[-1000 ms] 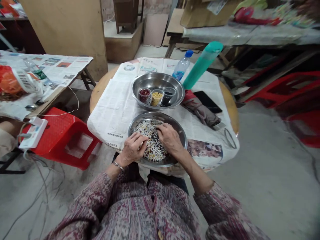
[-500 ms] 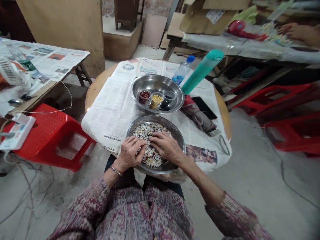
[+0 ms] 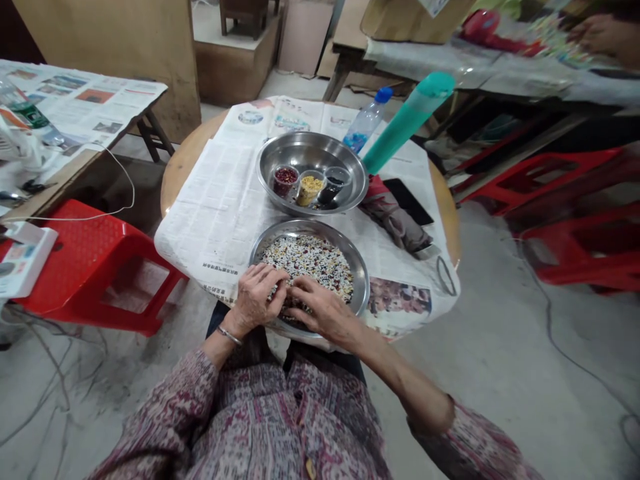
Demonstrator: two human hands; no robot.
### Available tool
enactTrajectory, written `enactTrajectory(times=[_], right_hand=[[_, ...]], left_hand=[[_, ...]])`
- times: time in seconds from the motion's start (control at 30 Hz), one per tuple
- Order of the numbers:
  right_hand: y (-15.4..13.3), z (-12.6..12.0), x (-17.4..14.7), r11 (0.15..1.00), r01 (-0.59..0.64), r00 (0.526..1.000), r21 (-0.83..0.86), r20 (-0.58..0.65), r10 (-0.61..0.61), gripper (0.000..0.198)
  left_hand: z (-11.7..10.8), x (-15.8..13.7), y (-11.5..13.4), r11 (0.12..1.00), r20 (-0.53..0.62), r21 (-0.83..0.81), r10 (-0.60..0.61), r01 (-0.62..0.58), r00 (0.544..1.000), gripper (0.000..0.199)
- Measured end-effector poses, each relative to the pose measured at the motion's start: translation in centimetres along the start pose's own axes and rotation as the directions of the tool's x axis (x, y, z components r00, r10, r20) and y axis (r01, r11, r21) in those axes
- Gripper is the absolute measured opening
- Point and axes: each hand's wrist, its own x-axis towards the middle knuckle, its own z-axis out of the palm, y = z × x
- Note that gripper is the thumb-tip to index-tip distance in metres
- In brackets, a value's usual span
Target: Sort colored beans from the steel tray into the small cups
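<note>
A round metal basin on the near side of the table holds a spread of mixed small grains or beads, mostly white with dark red, yellow and black ones. My left hand is at the basin's near left, fingers curled toward the thumb; whatever lies between the fingertips is hidden. Close beside it, my right hand reaches over the grains with bent fingers apart. Behind stands a second metal basin with three clear cups: a dark red cup, a yellow cup and a black cup.
Newspaper covers the round table. A blue-capped bottle, a tall teal bottle, a folded umbrella and a dark phone lie at right. Red stools stand beside. Another person's hand shows at the far table.
Both hands have drawn toward me, to the basin's near edge, uncovering the grains farther back, which now look more evenly spread. The whole view has shifted slightly.
</note>
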Motion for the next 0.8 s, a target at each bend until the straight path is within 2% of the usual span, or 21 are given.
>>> enactTrajectory(times=[0.07, 0.17, 0.3, 0.37, 0.47, 0.6, 0.67, 0.73, 0.8], right_hand=[[0.6, 0.0, 0.4, 0.998, -0.028, 1.000, -0.052, -0.006, 0.028, 0.019], [2.7, -0.6, 1.0, 0.968, -0.172, 0.981, -0.182, -0.119, 0.152, 0.028], [4.9, -1.6, 1.9, 0.901, -0.332, 0.910, -0.279, -0.347, 0.228, 0.027], [5.1, -1.6, 2.3, 0.882, -0.370, 0.886, -0.291, -0.395, 0.241, 0.029], [4.4, -0.9, 2.5, 0.917, -0.303, 0.913, -0.258, -0.354, 0.202, 0.030], [2.8, 0.0, 2.4, 0.985, -0.072, 0.983, -0.157, -0.176, 0.044, 0.026], [2.2, -0.3, 2.4, 0.991, -0.013, 0.989, -0.132, -0.146, -0.006, 0.024], [1.7, -1.1, 2.4, 0.992, -0.029, 0.967, -0.121, -0.254, -0.003, 0.024], [1.3, -2.0, 2.5, 0.993, -0.069, 0.910, -0.091, -0.414, 0.025, 0.024]], left_hand=[[0.0, 0.0, 0.0, 1.000, 0.001, 0.002, -0.002, 0.002, 1.000, 0.011], [0.1, -0.1, -0.1, 1.000, -0.003, -0.003, -0.008, 0.008, 1.000, 0.011], [0.1, -0.1, -0.1, 1.000, -0.008, -0.018, -0.013, 0.013, 1.000, 0.011], [0.1, -0.1, -0.1, 1.000, -0.009, -0.020, -0.013, 0.013, 1.000, 0.010], [0.1, -0.1, -0.1, 1.000, -0.007, -0.020, -0.015, 0.014, 1.000, 0.011], [0.2, -0.2, -0.2, 1.000, -0.004, -0.013, -0.016, 0.016, 1.000, 0.012], [0.1, -0.2, -0.2, 1.000, -0.004, -0.013, -0.016, 0.016, 1.000, 0.012], [0.1, -0.2, -0.1, 1.000, -0.002, -0.014, -0.019, 0.019, 1.000, 0.011], [0.0, -0.2, -0.1, 1.000, 0.001, -0.011, -0.022, 0.022, 1.000, 0.011]])
